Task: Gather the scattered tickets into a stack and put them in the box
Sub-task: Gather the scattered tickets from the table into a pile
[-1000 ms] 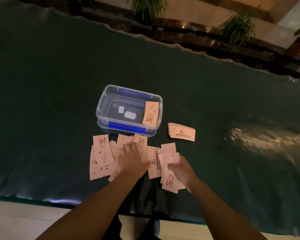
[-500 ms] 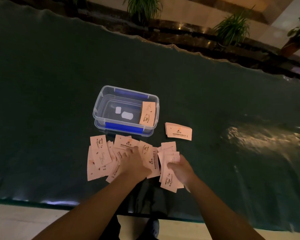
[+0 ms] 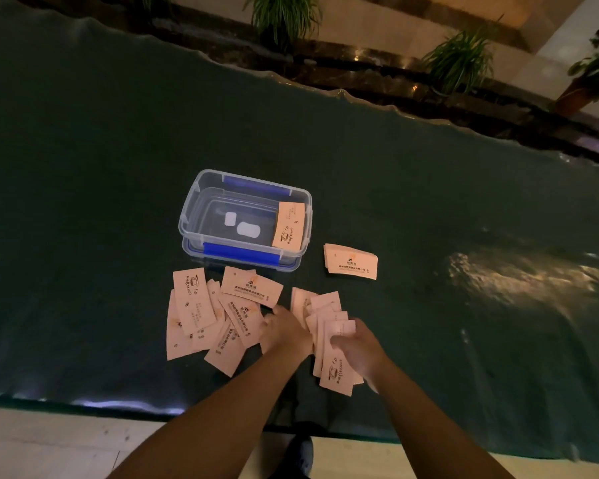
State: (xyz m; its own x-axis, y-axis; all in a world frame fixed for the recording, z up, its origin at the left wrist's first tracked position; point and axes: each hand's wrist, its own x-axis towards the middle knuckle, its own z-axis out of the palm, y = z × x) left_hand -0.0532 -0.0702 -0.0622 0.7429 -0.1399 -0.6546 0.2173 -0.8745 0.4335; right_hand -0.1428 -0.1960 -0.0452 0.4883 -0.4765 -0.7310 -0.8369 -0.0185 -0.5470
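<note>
A clear plastic box (image 3: 191,216) with blue clips stands on the dark green cloth, with one pale pink ticket (image 3: 288,225) leaning against its right inner wall. Several loose pink tickets (image 3: 208,316) lie spread in front of the box. My right hand (image 3: 355,347) grips a fanned bunch of tickets (image 3: 332,361) at the right of the spread. My left hand (image 3: 281,328) rests fingers-down between the loose tickets and that bunch, touching the tickets; whether it holds one I cannot tell. A small neat stack of tickets (image 3: 350,261) lies to the right of the box.
The green cloth (image 3: 83,167) covers a wide table; its near edge runs just below my forearms. Potted plants (image 3: 284,15) and a dark ledge stand beyond the far edge. A shiny wrinkled patch of cloth (image 3: 516,274) lies to the right. My shoe (image 3: 303,454) shows on the tiled floor.
My left hand has slid to the right across the spread toward the bunch in my right hand, dragging tickets with it. The tickets near the box lie rearranged.
</note>
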